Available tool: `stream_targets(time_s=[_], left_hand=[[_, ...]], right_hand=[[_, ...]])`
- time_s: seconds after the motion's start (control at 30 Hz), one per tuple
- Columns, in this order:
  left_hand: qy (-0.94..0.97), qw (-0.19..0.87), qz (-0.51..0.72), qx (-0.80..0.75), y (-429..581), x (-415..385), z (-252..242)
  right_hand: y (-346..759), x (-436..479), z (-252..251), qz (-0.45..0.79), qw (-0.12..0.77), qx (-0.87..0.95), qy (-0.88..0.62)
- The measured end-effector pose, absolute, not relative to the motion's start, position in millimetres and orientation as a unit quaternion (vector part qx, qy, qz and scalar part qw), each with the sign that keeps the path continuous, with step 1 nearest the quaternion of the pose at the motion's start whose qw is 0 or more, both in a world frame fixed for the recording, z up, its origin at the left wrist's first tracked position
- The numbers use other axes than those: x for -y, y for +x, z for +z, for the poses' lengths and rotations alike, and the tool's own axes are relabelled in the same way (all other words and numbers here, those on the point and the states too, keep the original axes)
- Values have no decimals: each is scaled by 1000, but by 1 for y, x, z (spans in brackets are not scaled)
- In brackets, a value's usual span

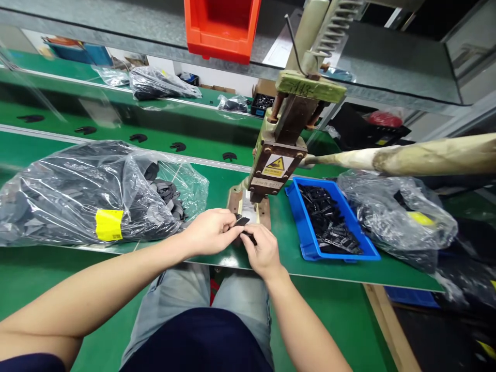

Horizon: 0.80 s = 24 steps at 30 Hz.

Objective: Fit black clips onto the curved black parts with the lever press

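Note:
Just in front of the hand press (277, 160), my two hands meet over the bench edge. My left hand (215, 231) pinches a small black plastic part (242, 221) between thumb and fingers. Closed beside it, my right hand (263, 249) holds a dark piece at its fingertips, close against that part; whether the two pieces are joined I cannot tell. Behind the hands lies the press base (264, 213), its ram above it. Right of the press stands a blue bin (306, 243) full of small black parts.
A clear bag (77, 191) of dark curved parts fills the bench's left side. Another plastic bag (403, 217) lies right of the bin. The press lever (406, 155) sticks out to the right. Several black curved pieces (178, 146) lie in a row behind. An orange bin (220, 49) sits overhead.

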<state>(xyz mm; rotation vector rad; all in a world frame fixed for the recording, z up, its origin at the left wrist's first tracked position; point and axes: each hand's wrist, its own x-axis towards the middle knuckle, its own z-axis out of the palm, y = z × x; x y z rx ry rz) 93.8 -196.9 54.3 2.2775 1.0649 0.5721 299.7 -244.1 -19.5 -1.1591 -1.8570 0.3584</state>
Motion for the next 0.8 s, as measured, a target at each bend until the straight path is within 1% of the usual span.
stream_targets(time_s=[0.2, 0.37, 0.47, 0.53, 0.6, 0.67, 0.73, 0.8], left_hand=[[809, 339, 203, -434, 100, 198, 53], [747, 453, 204, -442, 99, 197, 48], [710, 496, 260, -426, 97, 196, 43], [665, 562, 285, -400, 98, 199, 39], [615, 664, 249, -344, 101, 203, 34], [581, 731, 200, -298, 105, 209, 29], [575, 737, 200, -292, 109, 214, 24], [585, 720, 224, -300, 112, 217, 19]], right_hand=[[305, 245, -17, 135, 436, 777, -432], [306, 251, -16, 150, 463, 773, -407], [311, 258, -9, 159, 487, 757, -406], [316, 263, -1, 168, 494, 752, -404], [320, 268, 7, 204, 488, 745, -407], [323, 274, 14, 272, 475, 720, -426], [326, 278, 20, 345, 462, 681, -451], [329, 281, 26, 386, 450, 654, -469]])
